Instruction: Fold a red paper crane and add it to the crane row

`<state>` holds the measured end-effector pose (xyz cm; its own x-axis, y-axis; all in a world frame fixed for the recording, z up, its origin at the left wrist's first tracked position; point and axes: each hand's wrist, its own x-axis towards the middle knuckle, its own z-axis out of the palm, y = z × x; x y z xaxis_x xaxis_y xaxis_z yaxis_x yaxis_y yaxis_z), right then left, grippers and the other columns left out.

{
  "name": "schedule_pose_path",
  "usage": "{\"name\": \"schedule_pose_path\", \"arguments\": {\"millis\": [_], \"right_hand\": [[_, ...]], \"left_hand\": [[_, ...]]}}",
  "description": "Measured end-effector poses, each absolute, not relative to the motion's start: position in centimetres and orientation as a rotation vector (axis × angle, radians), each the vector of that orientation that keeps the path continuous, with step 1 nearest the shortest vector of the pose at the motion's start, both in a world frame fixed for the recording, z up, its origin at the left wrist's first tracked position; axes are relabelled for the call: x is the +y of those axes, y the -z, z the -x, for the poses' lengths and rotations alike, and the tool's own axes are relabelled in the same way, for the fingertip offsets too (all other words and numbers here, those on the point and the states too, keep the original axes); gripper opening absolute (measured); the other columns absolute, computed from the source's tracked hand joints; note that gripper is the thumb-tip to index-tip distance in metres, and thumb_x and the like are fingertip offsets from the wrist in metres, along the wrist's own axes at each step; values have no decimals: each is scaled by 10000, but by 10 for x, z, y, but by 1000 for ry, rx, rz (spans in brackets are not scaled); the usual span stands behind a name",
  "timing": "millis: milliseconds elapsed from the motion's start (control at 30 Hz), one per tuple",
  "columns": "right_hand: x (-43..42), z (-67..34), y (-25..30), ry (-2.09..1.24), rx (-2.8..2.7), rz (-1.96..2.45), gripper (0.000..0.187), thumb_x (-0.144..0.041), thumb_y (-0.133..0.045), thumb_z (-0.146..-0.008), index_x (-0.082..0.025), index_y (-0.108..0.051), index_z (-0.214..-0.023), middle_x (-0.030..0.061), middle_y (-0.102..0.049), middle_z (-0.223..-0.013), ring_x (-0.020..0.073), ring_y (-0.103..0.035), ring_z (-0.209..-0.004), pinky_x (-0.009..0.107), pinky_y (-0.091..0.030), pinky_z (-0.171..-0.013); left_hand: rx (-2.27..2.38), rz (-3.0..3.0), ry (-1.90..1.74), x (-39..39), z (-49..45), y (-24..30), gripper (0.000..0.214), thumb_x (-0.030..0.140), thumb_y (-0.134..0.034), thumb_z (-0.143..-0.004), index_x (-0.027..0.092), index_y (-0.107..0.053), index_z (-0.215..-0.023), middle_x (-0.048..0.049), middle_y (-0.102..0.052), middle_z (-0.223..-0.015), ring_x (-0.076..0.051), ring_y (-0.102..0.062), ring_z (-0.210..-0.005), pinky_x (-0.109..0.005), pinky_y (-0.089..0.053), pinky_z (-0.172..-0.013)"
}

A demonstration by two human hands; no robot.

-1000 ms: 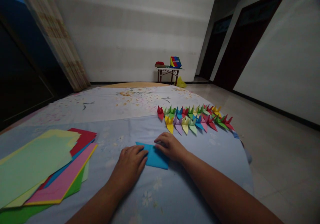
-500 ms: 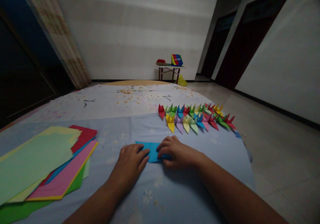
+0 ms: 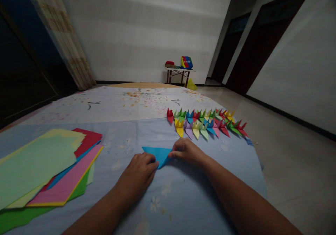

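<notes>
A piece of blue origami paper (image 3: 160, 154), folded into a downward-pointing triangle, lies on the light blue tablecloth (image 3: 157, 207) in front of me. My left hand (image 3: 143, 166) is on its left side, fingers curled over the paper and thumb by the lower point. At the right corner, my right hand (image 3: 187, 151) pinches the paper between thumb and fingers. The paper's left edge is partly hidden beneath my left fingers.
A stack of coloured paper sheets (image 3: 39, 165) lies at the left. Rows of folded paper cranes (image 3: 195, 128) stand on the right near the table's edge. Farther off, a small table (image 3: 181, 69) holds a colourful bag (image 3: 186, 62) by the wall.
The blue paper has gone from a flat rectangular shape to a triangle. My right hand has moved up slightly and now pinches its right corner. My left hand stays nearly in place.
</notes>
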<state>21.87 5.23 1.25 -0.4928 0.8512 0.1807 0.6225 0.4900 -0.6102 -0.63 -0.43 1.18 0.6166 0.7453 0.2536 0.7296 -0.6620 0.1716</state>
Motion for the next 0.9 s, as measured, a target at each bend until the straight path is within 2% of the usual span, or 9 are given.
{"name": "schedule_pose_path", "arguments": {"millis": [167, 300, 433, 667, 900], "right_hand": [[62, -200, -9, -575, -2206, 1342, 250, -428, -683, -704, -184, -663, -654, 2, -654, -682, 149, -553, -732, 294, -348, -754], [69, -192, -6, -453, -2278, 1345, 258, -453, -678, -704, -197, -674, -671, 17, -648, -706, 186, -524, -828, 326, -296, -766], [74, -187, 1, -393, -2305, 1363, 295, -496, -659, -709, -202, -683, -688, 31, -637, -711, 195, -494, -841, 325, -271, -741], [70, -186, 3, -360, -2313, 1372, 314, -507, -629, -733, -196, -675, -721, 40, -620, -762, 201, -475, -878, 333, -267, -761], [60, -200, -3, -417, -2238, 1388, 216, -398, -607, -780, -193, -651, -827, 40, -616, -838, 193, -482, -907, 333, -294, -802]], "left_hand": [[1218, -2722, -479, -3, 9, -14, 198, 165, -473, -838, 217, -623, -957, -47, -619, -936, -195, -544, -881, -373, -411, -810], [1277, -2690, -459, -4, 9, -15, 269, 178, -501, -816, 204, -553, -1079, -54, -608, -967, -208, -533, -889, -382, -413, -811], [1230, -2759, -356, -4, 6, -17, 368, 160, -476, -825, 252, -512, -1180, -52, -593, -976, -208, -521, -902, -377, -411, -804], [1213, -2806, -335, -4, 4, -16, 338, 176, -475, -830, 264, -562, -1145, -50, -573, -937, -197, -508, -862, -351, -403, -776], [1226, -2798, -310, -5, 4, -18, 335, 166, -488, -823, 272, -578, -1128, -50, -571, -918, -199, -502, -848, -349, -400, -764]]}}
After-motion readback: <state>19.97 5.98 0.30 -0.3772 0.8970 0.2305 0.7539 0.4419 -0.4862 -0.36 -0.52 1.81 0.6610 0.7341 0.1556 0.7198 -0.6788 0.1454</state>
